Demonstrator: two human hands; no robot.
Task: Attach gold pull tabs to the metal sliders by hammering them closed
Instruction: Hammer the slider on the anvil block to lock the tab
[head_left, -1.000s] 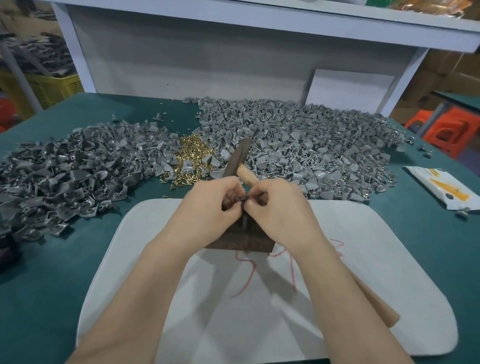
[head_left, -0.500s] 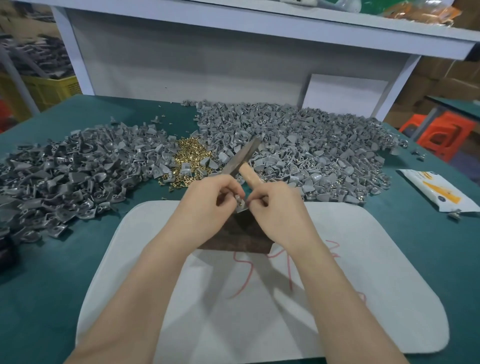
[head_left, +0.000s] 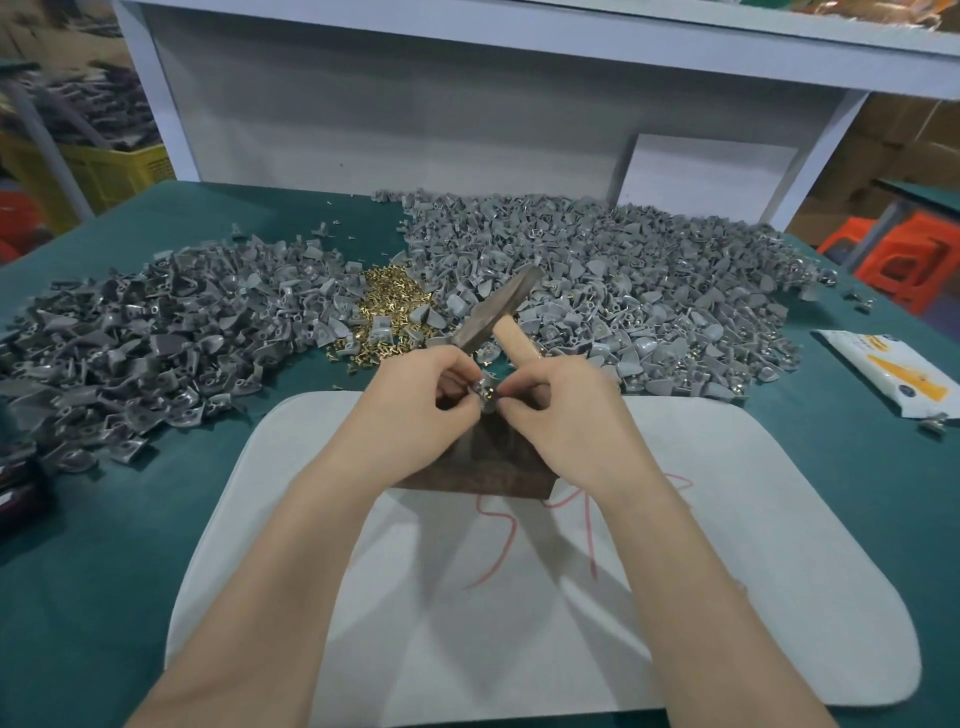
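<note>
Crate (head_left: 122, 174) holds grey parts (head_left: 111, 106); left hand (head_left: 415, 413) and right hand (head_left: 563, 413) pinch slider (head_left: 485, 393).

hands (head_left: 415, 410) pinching slider (head_left: 485, 393), right gripping hammer (head_left: 498, 312)

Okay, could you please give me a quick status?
Left hand and right hand both pinching a slider over the dark block. Hammer tucked under right hand, idle. Nothing blocking.

1 wide-angle head camera looks forward and down at the desk (head_left: 130, 545), close above the left hand (head_left: 415, 415) and right hand (head_left: 563, 415).
</note>
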